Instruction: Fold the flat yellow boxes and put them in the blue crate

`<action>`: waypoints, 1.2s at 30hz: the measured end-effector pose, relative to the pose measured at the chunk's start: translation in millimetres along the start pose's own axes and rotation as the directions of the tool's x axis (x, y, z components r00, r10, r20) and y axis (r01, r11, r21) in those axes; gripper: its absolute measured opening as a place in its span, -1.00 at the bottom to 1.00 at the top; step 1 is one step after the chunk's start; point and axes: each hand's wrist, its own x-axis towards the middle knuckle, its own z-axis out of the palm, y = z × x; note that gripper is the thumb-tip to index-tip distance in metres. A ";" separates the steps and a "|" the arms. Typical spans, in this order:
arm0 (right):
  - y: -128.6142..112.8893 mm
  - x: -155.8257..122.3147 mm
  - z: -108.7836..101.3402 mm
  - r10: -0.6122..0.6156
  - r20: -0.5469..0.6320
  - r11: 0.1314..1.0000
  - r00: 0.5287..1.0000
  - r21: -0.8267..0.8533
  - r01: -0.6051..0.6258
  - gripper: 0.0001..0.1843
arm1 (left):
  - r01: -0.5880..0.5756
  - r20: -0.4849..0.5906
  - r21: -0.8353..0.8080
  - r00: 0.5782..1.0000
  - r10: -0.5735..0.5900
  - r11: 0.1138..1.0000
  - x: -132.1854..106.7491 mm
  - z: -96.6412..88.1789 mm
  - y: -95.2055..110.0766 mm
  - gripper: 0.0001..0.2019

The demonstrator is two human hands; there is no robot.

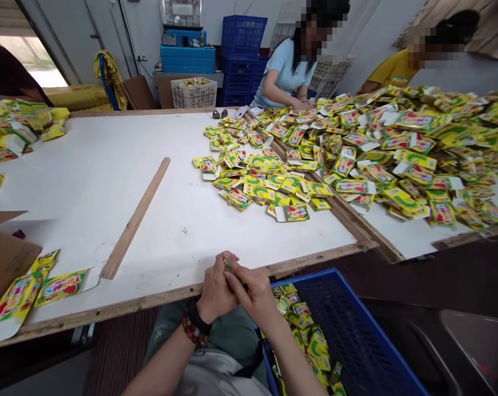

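At the table's front edge my left hand (pixel 216 290) and my right hand (pixel 255 294) are closed together around a small yellow-green carton (pixel 228 267). Only a sliver of it shows between the fingers; the rest is hidden. Beyond my hands lies a loose heap of small yellow cartons (pixel 259 192) with red fruit pictures, some with white end flaps standing out. Below my right forearm, a blue plastic crate (pixel 356 330) holds many similar cartons (pixel 310 335) along its left side.
A wooden strip (pixel 136 220) lies on the white table (pixel 183 209). A cardboard box (pixel 10 258) and larger yellow packets (pixel 61 287) are at left. A wooden ledge (pixel 356 225) borders the bigger carton pile (pixel 414 148). Across the table sits a person in light blue (pixel 282 69).
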 end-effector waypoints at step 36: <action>138.0 119.9 -129.1 0.435 -0.025 0.480 0.900 -0.839 -0.256 -0.38 | -0.018 -0.034 -0.045 0.999 0.016 0.999 2.3 0.8 -9.2 -0.73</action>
